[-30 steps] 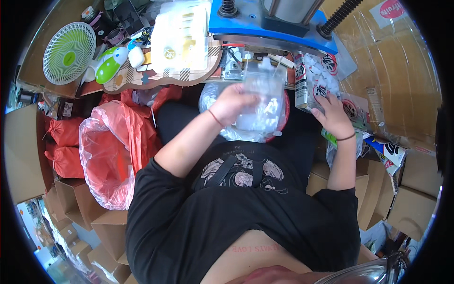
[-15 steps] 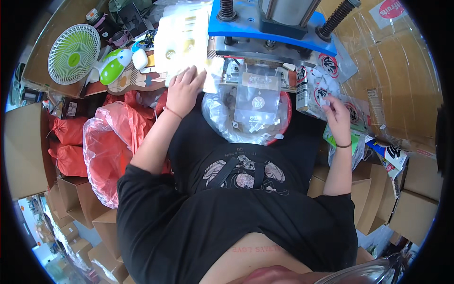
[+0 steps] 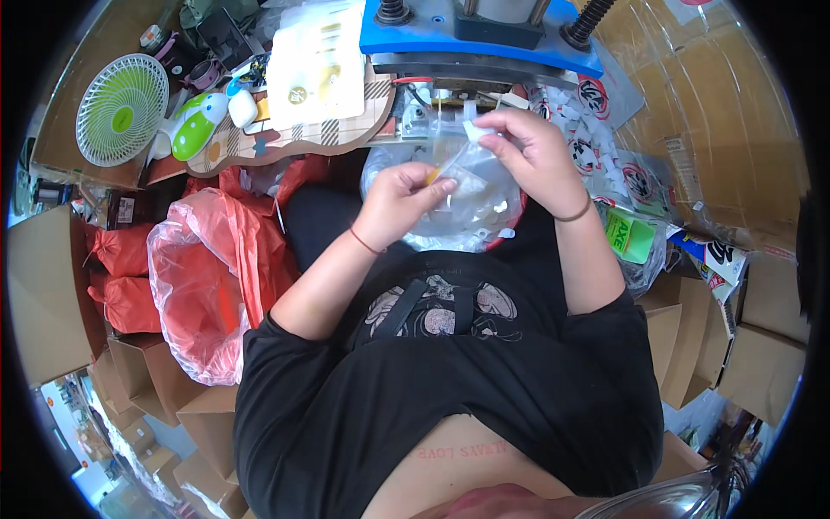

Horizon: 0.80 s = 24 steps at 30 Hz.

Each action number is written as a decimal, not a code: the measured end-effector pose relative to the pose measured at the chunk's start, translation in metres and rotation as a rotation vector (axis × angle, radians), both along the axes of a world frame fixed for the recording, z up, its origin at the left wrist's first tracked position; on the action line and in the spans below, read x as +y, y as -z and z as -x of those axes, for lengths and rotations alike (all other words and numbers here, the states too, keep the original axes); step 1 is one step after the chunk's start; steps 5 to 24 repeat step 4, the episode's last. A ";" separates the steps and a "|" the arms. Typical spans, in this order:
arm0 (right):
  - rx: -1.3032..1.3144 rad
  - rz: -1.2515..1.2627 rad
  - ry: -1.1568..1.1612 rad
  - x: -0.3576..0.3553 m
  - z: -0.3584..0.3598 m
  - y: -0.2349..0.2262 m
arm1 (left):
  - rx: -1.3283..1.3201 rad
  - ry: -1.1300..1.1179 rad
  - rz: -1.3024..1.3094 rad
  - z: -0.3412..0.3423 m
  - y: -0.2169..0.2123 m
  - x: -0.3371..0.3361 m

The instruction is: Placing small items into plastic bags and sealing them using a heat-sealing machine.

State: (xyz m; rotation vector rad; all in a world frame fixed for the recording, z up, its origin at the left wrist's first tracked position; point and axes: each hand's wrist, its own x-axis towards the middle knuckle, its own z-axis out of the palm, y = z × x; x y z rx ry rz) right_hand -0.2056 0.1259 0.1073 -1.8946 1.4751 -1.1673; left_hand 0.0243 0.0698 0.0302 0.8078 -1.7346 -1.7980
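My left hand (image 3: 408, 203) is closed, its thumb and fingers pinching the edge of a clear plastic pouch (image 3: 462, 169) in front of the press. My right hand (image 3: 534, 163) is closed too, pinching a small white plastic piece (image 3: 475, 131) at the pouch's upper end. Whether the piece sits inside the pouch's opening or just against it, I cannot tell. Below the hands a basin lined with clear plastic (image 3: 458, 242) sits at my lap, with small white bits at its red rim. A stack of printed pouches (image 3: 316, 73) lies on the table to the left.
The blue press (image 3: 480, 45) stands just beyond my hands. Many small white pieces (image 3: 596, 143) lie on printed plastic at the right. A green-and-white fan (image 3: 123, 111) stands at the left, above a red plastic bag (image 3: 199, 285). Cardboard boxes (image 3: 52, 290) surround me.
My left hand has come right from the pouch stack, and my right hand has moved left from the white pieces. Both now meet at a pouch, with a white piece in the right.
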 end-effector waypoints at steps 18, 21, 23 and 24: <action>0.184 -0.137 -0.158 0.008 0.025 0.002 | 0.111 0.184 -0.391 0.011 0.011 0.017; 0.184 -0.137 -0.158 0.008 0.025 0.002 | 0.111 0.184 -0.391 0.011 0.011 0.017; 0.184 -0.137 -0.158 0.008 0.025 0.002 | 0.111 0.184 -0.391 0.011 0.011 0.017; 0.184 -0.137 -0.158 0.008 0.025 0.002 | 0.111 0.184 -0.391 0.011 0.011 0.017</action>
